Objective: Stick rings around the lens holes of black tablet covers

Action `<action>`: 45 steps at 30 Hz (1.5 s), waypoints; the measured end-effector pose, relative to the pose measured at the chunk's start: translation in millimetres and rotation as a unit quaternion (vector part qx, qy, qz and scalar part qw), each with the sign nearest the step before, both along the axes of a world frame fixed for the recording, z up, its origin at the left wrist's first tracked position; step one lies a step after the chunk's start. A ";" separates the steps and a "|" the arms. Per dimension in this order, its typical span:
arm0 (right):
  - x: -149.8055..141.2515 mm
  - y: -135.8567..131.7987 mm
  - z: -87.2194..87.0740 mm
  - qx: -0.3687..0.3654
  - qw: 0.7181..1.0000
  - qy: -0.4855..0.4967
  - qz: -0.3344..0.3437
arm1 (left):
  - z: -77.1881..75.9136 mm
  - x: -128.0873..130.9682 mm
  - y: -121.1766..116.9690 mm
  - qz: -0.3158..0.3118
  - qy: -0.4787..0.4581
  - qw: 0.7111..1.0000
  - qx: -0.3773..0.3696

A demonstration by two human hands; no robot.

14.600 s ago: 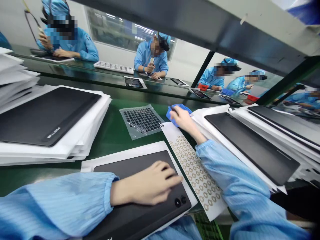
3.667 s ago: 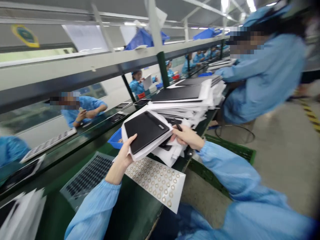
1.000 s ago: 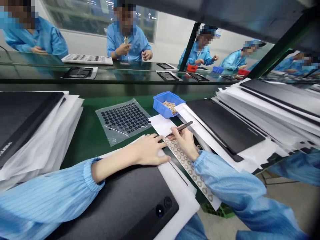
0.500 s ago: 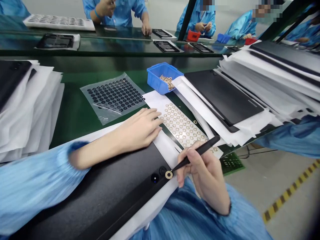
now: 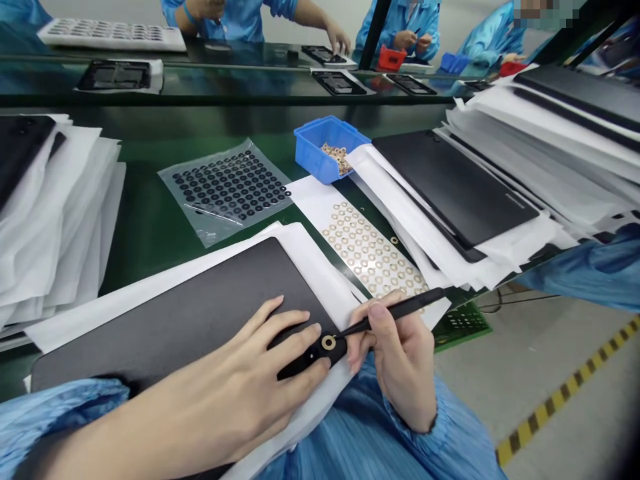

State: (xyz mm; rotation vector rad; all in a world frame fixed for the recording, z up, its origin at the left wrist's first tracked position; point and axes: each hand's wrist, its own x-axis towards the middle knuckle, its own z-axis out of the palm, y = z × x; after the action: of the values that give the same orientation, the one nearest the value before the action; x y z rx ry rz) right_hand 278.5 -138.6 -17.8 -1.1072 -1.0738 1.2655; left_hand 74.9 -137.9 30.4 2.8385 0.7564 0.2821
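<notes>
Tweezers point(image 5: 400, 307) pinched in right hand point(image 5: 400, 360), tip on tan ring point(image 5: 328, 342) at the raised black strip point(image 5: 303, 365); left hand point(image 5: 225, 400) spread on the panel point(image 5: 175, 313), just apart (a twitch skews the ring).

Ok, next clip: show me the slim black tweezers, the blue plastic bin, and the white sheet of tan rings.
Slim black tweezers point(image 5: 420, 301): head view, on the shaft past the fingertips.
Blue plastic bin point(image 5: 307, 153): head view, on its outer wall.
White sheet of tan rings point(image 5: 310, 193): head view, on its bare white end.
</notes>
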 end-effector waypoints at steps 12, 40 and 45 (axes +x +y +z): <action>-0.3 0.0 0.3 0.008 1.000 0.003 0.008 | -3.0 -0.6 -0.3 0.006 -0.001 1.000 -0.003; 1.5 -0.7 -3.8 0.062 0.997 0.049 0.021 | -2.5 4.2 -0.4 0.062 -0.049 0.997 -0.004; 5.8 -1.5 -3.6 0.083 0.993 0.071 0.048 | 1.7 5.1 1.9 0.057 -0.047 0.997 -0.027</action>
State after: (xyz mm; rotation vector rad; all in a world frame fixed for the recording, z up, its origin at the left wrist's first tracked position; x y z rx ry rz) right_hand 284.3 -140.1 -21.4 -0.8354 -1.1126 1.2845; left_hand 80.0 -136.0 32.1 2.7162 0.8930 0.4019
